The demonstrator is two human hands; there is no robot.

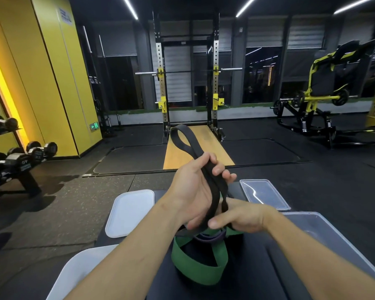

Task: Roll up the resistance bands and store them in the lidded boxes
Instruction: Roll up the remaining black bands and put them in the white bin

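A black resistance band point(183, 138) stands up in a loop in front of me. My left hand point(191, 191) grips its doubled strands, fingers curled round them near the top. Just below, my right hand point(240, 217) pinches the lower part of the same band between thumb and fingers. Under the hands a wide green band point(195, 270) lies looped on the black bench point(258, 267), with a dark purple band point(212, 237) on top of it. A clear plastic box point(333, 232) sits at the right, partly hidden by my right forearm.
A white lid point(128, 213) lies at the bench's left, a second white lid point(78, 271) nearer me, and a clear lid or shallow box point(264, 193) at the far right. Dumbbell rack point(15, 161) on the left, squat rack point(186, 83) ahead.
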